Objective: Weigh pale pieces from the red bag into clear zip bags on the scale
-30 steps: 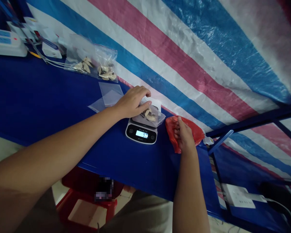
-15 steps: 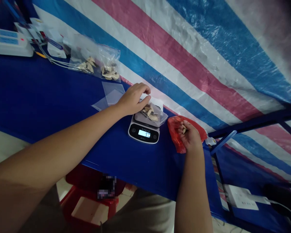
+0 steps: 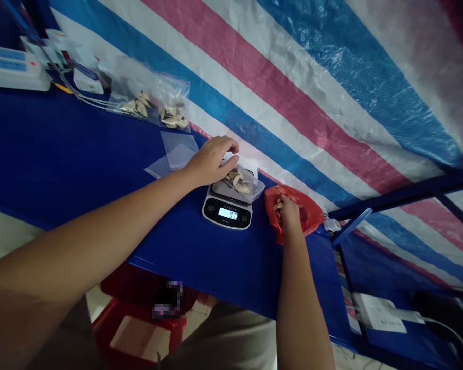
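A white digital kitchen scale point(image 3: 227, 216) with a lit display stands on the blue table. On its dark plate lies a clear plastic bag point(image 3: 254, 187) holding pale, dark-edged dried slices that look like mushroom point(image 3: 237, 181). My left hand point(image 3: 214, 162) is over the plate's left side, beside the bag, its fingers curved and the thumb apart from them. Right of the scale, a red plastic bag point(image 3: 310, 210) gapes open. Reaching into its mouth, my right hand point(image 3: 290, 211) has closed fingers, with a pale slice showing at them. The bag's inside is mostly hidden.
Two clear bags of slices point(image 3: 173, 121) lie at the back left, near cables and a power strip point(image 3: 15, 67). Flat clear bags point(image 3: 177, 146) lie left of the scale. Behind rises a striped tarp point(image 3: 254, 67); a blue metal frame point(image 3: 405, 192) stands at right.
My right hand has moved left and turned downward into the red bag, whose mouth now spreads wider. My left hand stays over the scale.
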### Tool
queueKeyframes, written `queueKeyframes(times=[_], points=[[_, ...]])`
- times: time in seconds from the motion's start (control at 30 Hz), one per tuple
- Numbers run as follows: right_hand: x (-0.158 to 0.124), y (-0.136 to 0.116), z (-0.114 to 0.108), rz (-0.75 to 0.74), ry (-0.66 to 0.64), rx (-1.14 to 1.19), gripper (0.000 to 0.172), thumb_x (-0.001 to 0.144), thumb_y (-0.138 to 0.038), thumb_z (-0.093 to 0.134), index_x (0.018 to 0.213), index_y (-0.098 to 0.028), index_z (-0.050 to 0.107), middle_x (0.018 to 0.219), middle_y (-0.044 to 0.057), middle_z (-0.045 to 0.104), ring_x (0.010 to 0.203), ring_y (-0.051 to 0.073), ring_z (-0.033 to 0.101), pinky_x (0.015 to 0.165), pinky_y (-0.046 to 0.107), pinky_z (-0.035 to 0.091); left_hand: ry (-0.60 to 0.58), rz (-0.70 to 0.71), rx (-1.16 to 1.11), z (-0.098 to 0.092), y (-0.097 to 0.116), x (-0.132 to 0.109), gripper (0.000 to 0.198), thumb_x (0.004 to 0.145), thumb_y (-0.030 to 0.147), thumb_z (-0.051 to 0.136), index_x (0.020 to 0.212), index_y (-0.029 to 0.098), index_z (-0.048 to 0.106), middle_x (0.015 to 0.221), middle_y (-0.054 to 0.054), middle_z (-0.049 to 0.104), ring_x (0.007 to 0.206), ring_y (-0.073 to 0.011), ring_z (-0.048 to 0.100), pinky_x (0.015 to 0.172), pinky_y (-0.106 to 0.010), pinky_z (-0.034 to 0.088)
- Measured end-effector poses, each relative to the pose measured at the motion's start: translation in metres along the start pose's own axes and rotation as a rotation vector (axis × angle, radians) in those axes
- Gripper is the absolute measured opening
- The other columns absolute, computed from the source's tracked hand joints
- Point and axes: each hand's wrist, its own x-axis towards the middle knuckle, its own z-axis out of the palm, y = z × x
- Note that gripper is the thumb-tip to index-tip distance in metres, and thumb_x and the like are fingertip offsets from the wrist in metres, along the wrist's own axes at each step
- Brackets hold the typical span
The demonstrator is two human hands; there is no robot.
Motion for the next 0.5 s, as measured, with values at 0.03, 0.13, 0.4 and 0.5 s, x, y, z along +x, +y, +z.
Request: queueKeyframes(times=[0.03,0.13,0.4,0.5], points=[[-0.0010,-0.0003,0.0008,-0.003,0.022,-0.036,0.028,0.086,-0.026,0.060,0.061,-0.022,0.051,0.039,-0.004,0.052,0.024,0.008,0.033,0.025,0.020,0.016,-0.001,0.001,0.005,0.0003,-0.0002,-0.0001,0.011,0.093,0.027,0.051,0.102,0.021,0.055,0.101,-0.008,0.064,0.097,-0.0235,0.058,0.092,-0.043,0.046],[-0.0039,-0.0021,0.0020,-0.024,0.024,-0.088,0.036,0.088,-0.031,0.060,0.054,-0.022,0.048,0.036,-0.004,0.047,0.024,0.008,0.031,0.025,0.022,0.016,-0.003,0.011,0.021,0.0010,-0.0006,-0.0005,0.011,0.093,0.027,0.051,0.102,0.021,0.054,0.101,-0.008,0.065,0.098,-0.0235,0.059,0.091,-0.043,0.046],[-0.0064,-0.0034,0.0027,-0.042,-0.004,-0.082,0.045,0.089,-0.045,0.060,0.052,-0.023,0.045,0.033,-0.006,0.041,0.026,0.008,0.029,0.028,0.024,0.015,-0.021,0.033,0.042,0.0019,-0.0003,-0.0010,0.013,0.094,0.028,0.050,0.103,0.020,0.055,0.102,-0.008,0.065,0.098,-0.0237,0.059,0.090,-0.041,0.045],[-0.0066,-0.0033,0.0038,-0.050,0.001,-0.082,0.044,0.089,-0.044,0.060,0.052,-0.023,0.047,0.034,-0.006,0.041,0.027,0.007,0.029,0.028,0.025,0.015,-0.024,0.022,0.045,0.0020,0.0001,-0.0010,0.013,0.094,0.028,0.050,0.103,0.020,0.055,0.102,-0.008,0.065,0.098,-0.0237,0.059,0.090,-0.041,0.045]])
